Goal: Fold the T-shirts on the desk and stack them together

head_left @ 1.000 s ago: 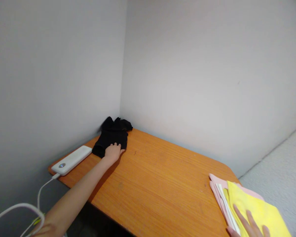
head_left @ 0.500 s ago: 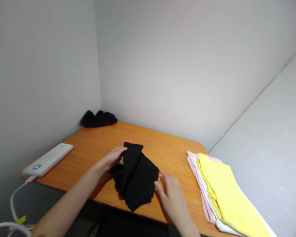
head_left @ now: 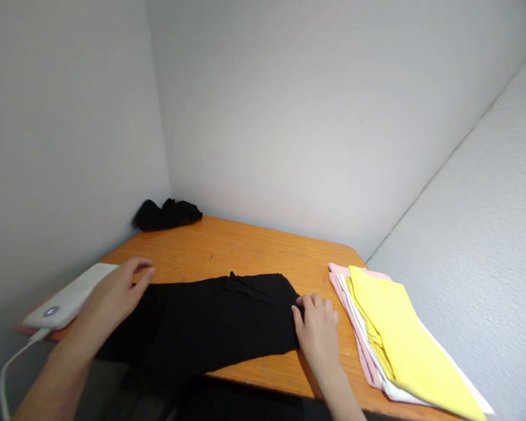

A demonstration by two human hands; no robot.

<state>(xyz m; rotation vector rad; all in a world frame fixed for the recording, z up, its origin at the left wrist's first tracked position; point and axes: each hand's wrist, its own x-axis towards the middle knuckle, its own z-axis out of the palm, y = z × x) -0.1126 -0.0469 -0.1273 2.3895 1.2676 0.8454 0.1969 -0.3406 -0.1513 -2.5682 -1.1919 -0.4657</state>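
1. Framing the work area: pale grey plaster walls [head_left: 289, 117] meet in a corner behind an orange wood-grain table [head_left: 245, 245], with a pale grey textured surface [head_left: 477, 234] to the right.
2. Compared with the bunched shape half a second earlier, the long black fabric garment [head_left: 210, 321] now lies spread lengthwise across the table, its left part overhanging the near edge.
3. A strip of orange tabletop remains between the garment and the far wall.
4. A folded stack of pink, white and yellow cloths [head_left: 390, 327] sits at the right, just beside the right hand [head_left: 318, 330].
5. A crumpled black cloth [head_left: 166, 214] lies in the corner.
6. A flat white power bank [head_left: 68, 301] with a white cable [head_left: 9, 362] sits at the left edge, partly behind the left hand [head_left: 114, 298].
7. The left fingers [head_left: 142, 266] are open and raised, holding nothing, above the garment.
8. The right fingers [head_left: 311, 301] curl at the garment's right end; whether they grip it cannot be told.
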